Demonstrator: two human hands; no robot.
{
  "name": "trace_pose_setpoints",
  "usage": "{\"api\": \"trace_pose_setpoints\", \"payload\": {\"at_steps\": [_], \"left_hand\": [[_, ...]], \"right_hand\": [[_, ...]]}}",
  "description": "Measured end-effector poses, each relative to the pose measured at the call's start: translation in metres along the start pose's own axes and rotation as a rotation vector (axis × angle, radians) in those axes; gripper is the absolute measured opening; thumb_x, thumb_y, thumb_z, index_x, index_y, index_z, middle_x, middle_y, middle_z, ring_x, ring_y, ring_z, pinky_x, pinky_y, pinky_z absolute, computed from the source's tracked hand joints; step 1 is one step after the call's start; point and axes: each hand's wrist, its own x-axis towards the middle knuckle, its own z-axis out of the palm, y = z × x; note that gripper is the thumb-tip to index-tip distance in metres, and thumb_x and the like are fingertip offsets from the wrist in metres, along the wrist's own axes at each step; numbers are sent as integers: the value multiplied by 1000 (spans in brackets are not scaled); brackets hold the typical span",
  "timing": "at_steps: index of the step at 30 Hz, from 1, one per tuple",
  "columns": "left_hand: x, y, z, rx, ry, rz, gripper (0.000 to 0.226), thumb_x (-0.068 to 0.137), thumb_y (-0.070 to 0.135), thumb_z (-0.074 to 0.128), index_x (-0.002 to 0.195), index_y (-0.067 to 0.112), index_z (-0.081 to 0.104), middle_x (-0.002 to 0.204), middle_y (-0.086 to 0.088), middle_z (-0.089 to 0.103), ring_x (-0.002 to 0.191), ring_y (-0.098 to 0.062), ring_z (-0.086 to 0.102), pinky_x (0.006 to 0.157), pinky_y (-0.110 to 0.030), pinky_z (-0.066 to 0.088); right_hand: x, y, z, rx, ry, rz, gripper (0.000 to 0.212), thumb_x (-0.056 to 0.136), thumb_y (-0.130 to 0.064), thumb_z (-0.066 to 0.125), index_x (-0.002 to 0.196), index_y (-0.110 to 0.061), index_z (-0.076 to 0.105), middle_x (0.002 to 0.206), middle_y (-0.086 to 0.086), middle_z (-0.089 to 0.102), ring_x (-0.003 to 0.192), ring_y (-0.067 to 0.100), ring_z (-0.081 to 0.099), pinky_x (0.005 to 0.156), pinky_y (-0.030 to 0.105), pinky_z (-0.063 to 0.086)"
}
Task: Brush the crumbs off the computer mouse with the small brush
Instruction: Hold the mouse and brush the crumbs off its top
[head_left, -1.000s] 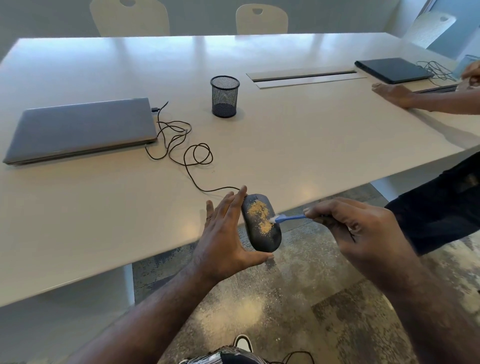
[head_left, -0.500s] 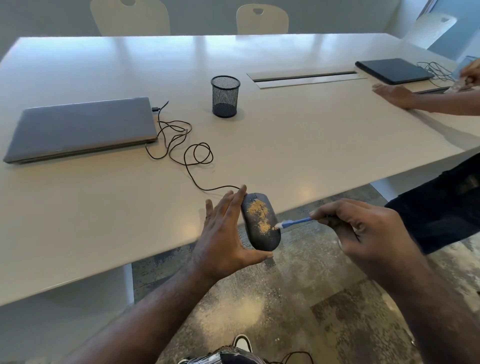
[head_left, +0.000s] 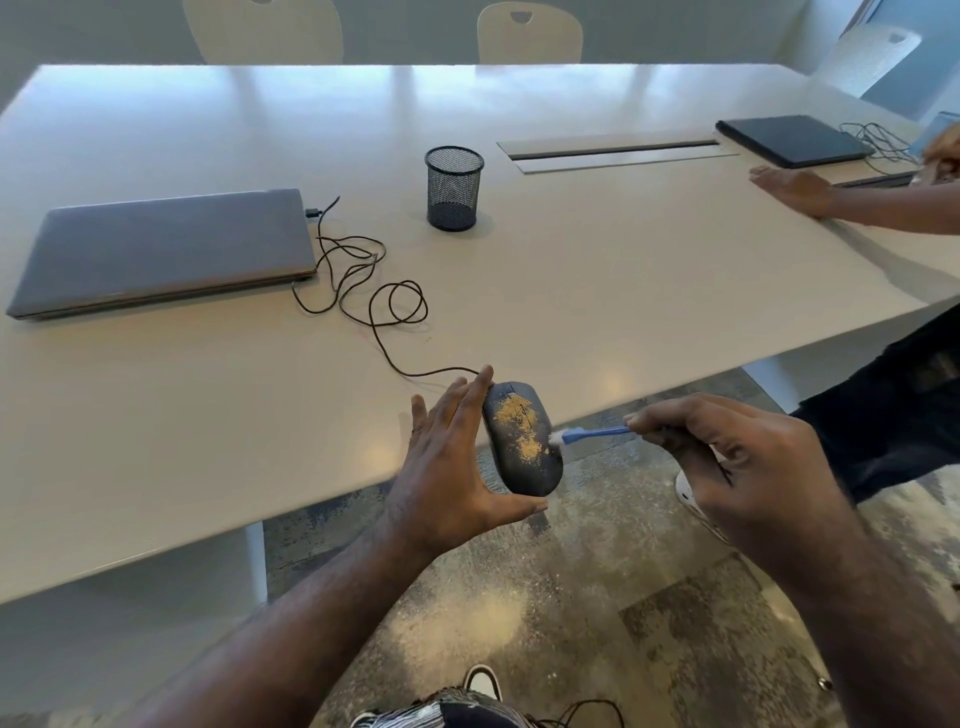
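A black wired computer mouse (head_left: 524, 470) is held off the table's near edge, tilted on its side, with tan crumbs (head_left: 517, 423) spread over its top. My left hand (head_left: 452, 462) grips it between the thumb underneath and the fingers behind. My right hand (head_left: 727, 457) pinches a small blue brush (head_left: 592, 433) with white bristles. The bristles touch the mouse's right edge, beside the lower patch of crumbs.
The mouse's cable (head_left: 374, 291) loops across the white table (head_left: 208, 415) to a closed grey laptop (head_left: 161, 249). A black mesh cup (head_left: 453, 187) stands mid-table. Another person's hand (head_left: 795, 189) rests at the right, near a dark laptop (head_left: 792, 139). Chairs line the far side.
The brush head has slid from the middle of the crumb patch out to the mouse's right edge. My left hand and the mouse have stayed nearly still.
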Motion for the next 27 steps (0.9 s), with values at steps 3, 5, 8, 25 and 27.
{"api": "trace_pose_setpoints", "payload": {"at_steps": [3, 5, 8, 25, 27], "left_hand": [[1, 1, 1, -3, 6, 1, 136, 55, 75, 75, 158, 33, -2, 164, 1, 21, 153, -11, 6, 116, -28, -21], [1, 1, 0, -4, 14, -1, 136, 55, 74, 76, 158, 32, -1, 163, 1, 22, 153, -12, 7, 117, -28, -21], [2, 0, -1, 5, 13, -7, 136, 56, 74, 77, 158, 31, -1, 163, 1, 21, 153, -12, 8, 120, -34, -18], [4, 4, -2, 12, 21, -8, 137, 56, 72, 78, 159, 27, -1, 162, 1, 24, 152, -14, 12, 122, -42, -13], [4, 3, -1, 15, 26, -10, 136, 56, 73, 77, 159, 26, 1, 162, 0, 24, 152, -14, 12, 122, -43, -13]], "right_hand": [[-2, -1, 3, 16, -24, -23, 25, 82, -3, 72, 101, -19, 74, 94, -14, 71, 87, -3, 66, 75, 15, 54], [-5, 2, 3, 5, -51, -5, 28, 81, 0, 73, 101, -20, 74, 93, -13, 72, 85, -1, 67, 72, 20, 56], [-6, 5, 0, 5, -50, 8, 28, 81, -1, 72, 100, -21, 74, 92, -14, 71, 88, 0, 67, 73, 17, 54], [-10, -5, 10, 50, 2, -60, 28, 82, -1, 73, 104, -18, 73, 97, -10, 73, 89, 3, 69, 72, 30, 59], [-11, -3, 10, 34, -22, -47, 29, 82, -1, 73, 104, -20, 73, 98, -11, 73, 88, 6, 70, 69, 34, 60]]}}
